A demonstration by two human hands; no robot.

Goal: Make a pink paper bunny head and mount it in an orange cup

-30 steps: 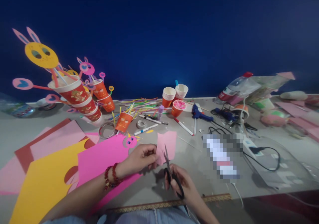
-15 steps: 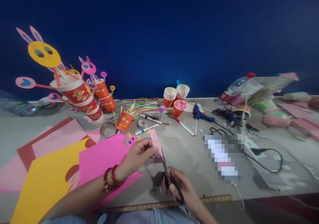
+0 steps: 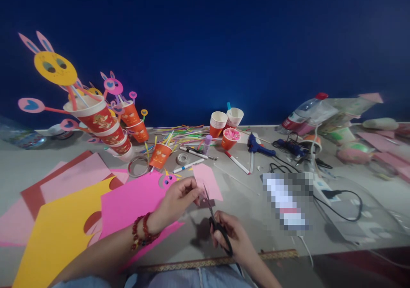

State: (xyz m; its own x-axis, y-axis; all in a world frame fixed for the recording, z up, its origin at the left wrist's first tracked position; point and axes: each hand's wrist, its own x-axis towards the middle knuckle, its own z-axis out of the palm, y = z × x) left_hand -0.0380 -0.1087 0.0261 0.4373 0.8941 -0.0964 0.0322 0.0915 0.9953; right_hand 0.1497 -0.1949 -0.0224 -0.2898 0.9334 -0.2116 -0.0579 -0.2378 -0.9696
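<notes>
My left hand (image 3: 184, 194), with red beads at the wrist, is closed in a pinch at the near left edge of a light pink piece of paper (image 3: 209, 179). Just what sits between the fingertips is small and partly hidden. The fingers of my right hand (image 3: 232, 232) go through the black handles of a pair of scissors (image 3: 211, 213). Their blades point up and away, in front of the paper and close to my left fingertips. A bright pink sheet (image 3: 128, 207) lies beneath my left forearm, with a yellow sheet (image 3: 64, 224) beside it.
Decorated paper cups (image 3: 102, 121) with rabbit faces stand at the left. Farther back are an orange cup (image 3: 161, 155), tape (image 3: 183, 158), markers (image 3: 237, 163), a glue stick (image 3: 207, 144) and a cup of pink scraps (image 3: 231, 138). A blue glue gun (image 3: 261, 146) and cables lie right.
The pink paper now shows a broader face and reaches farther right. The scissors have shifted slightly, with their blades now over its lower part. My left hand stays almost in place.
</notes>
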